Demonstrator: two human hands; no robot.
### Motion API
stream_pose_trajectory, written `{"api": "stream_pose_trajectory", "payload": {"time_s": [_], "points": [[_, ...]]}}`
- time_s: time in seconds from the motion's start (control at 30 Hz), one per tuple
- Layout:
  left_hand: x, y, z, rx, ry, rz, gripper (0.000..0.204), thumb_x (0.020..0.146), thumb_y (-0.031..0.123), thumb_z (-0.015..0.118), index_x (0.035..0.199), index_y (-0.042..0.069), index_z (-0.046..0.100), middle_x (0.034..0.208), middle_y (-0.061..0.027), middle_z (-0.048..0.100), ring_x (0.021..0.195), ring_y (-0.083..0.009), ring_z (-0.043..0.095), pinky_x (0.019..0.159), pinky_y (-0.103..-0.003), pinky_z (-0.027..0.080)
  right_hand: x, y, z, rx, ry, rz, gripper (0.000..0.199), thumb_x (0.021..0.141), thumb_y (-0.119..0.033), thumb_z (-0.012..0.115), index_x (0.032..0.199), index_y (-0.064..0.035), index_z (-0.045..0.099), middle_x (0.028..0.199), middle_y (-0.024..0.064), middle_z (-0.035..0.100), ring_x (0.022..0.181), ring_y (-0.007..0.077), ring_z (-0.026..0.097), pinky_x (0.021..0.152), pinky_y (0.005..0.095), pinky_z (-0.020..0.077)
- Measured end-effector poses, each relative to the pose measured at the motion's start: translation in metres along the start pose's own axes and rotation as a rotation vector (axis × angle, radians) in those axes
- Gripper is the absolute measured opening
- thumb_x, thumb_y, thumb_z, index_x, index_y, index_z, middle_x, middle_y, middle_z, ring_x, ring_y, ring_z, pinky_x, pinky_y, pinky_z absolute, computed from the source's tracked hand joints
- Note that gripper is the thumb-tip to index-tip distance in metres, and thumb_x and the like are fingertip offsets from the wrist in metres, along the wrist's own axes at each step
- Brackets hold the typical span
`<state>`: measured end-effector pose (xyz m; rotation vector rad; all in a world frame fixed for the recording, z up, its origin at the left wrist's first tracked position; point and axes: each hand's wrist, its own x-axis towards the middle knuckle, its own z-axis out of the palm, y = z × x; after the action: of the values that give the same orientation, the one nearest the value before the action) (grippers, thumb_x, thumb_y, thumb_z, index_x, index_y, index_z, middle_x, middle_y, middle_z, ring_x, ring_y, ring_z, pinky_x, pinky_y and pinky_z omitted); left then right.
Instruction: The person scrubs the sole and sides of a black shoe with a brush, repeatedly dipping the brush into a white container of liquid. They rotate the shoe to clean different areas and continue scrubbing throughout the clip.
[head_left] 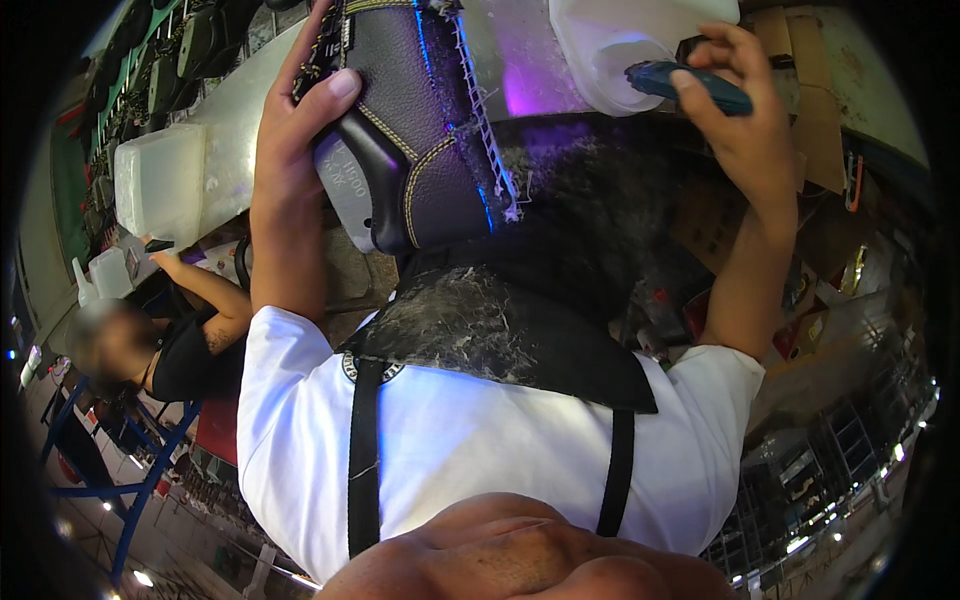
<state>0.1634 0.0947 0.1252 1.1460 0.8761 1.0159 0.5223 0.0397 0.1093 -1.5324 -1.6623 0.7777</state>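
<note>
My left hand (300,120) grips a black leather shoe upper (400,100) with yellow stitching, stretched over a grey last (345,190). White lacing threads run along its lower edge. The thumb presses on its side, while the fingers are partly hidden behind it. In my right hand (745,110) is a brush with a dark teal handle (715,92), pinched between thumb and fingers. Its dark, clumped tip reaches into the round mouth of a white plastic container (590,25).
A translucent plastic box (150,185) stands on the pale bench (235,140) at left. Several black shoes (210,45) hang on a rack at the far left. Another person (190,345) works at lower left. Cardboard (815,120) lies at right. A dusty black apron (470,320) covers my front.
</note>
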Motion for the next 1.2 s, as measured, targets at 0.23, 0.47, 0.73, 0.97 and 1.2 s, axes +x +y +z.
{"api": "stream_pose_trajectory", "payload": {"time_s": [0.23, 0.47, 0.73, 0.97, 1.2], "points": [[-0.015, -0.005, -0.012, -0.034, 0.009, -0.046, 0.094, 0.081, 0.022, 0.070, 0.161, -0.001, 0.027, 0.145, -0.0280, 0.053, 0.126, -0.0361, 0.063, 0.106, -0.046, 0.053, 0.012, -0.036, 0.031, -0.277, 0.143, -0.047, 0.044, 0.088, -0.007, 0.077, 0.128, 0.0043, 0.062, 0.093, 0.0194, 0.072, 0.067, 0.0218, 0.071, 0.061, 0.0328, 0.0595], [-0.014, 0.022, 0.027, -0.098, 0.151, -0.069, 0.108, 0.070, 0.027, 0.083, 0.159, -0.004, 0.030, 0.146, -0.0217, 0.054, 0.130, -0.0295, 0.059, 0.113, -0.039, 0.045, -0.060, 0.000, 0.023, 0.221, 0.334, 0.030, 0.023, 0.098, -0.010, 0.068, 0.119, -0.0014, 0.072, 0.080, -0.0026, 0.058, 0.066, 0.0051, 0.050, 0.059, 0.0206, 0.0427], [-0.019, 0.011, 0.027, -0.080, 0.146, -0.086, 0.106, 0.071, 0.030, 0.079, 0.158, -0.004, 0.031, 0.147, -0.0220, 0.053, 0.132, -0.0306, 0.058, 0.114, -0.039, 0.043, -0.210, 0.101, 0.091, -0.213, -0.664, 0.800, 0.039, 0.104, -0.042, 0.056, 0.138, -0.0245, 0.068, 0.113, 0.0159, 0.076, 0.106, 0.0277, 0.072, 0.095, 0.0382, 0.0528], [-0.023, 0.006, 0.022, -0.062, 0.094, -0.027, 0.105, 0.074, 0.026, 0.079, 0.159, -0.006, 0.026, 0.146, -0.0227, 0.053, 0.131, -0.0294, 0.057, 0.113, -0.039, 0.044, -0.150, 0.018, 0.040, -0.590, -0.268, 0.319, 0.019, 0.098, -0.021, 0.067, 0.099, -0.0039, 0.075, 0.089, 0.0153, 0.071, 0.079, 0.0285, 0.070, 0.065, 0.0407, 0.0552], [-0.045, -0.006, 0.044, 0.134, 0.306, 0.039, 0.091, 0.081, 0.013, 0.068, 0.161, 0.001, 0.027, 0.138, -0.0238, 0.059, 0.119, -0.0324, 0.066, 0.104, -0.043, 0.054, -0.100, -0.095, 0.100, -0.111, 0.299, -0.606, 0.031, 0.078, 0.002, 0.080, 0.108, 0.0038, 0.075, 0.090, 0.0072, 0.053, 0.071, 0.0176, 0.050, 0.056, 0.0287, 0.0395]]}}
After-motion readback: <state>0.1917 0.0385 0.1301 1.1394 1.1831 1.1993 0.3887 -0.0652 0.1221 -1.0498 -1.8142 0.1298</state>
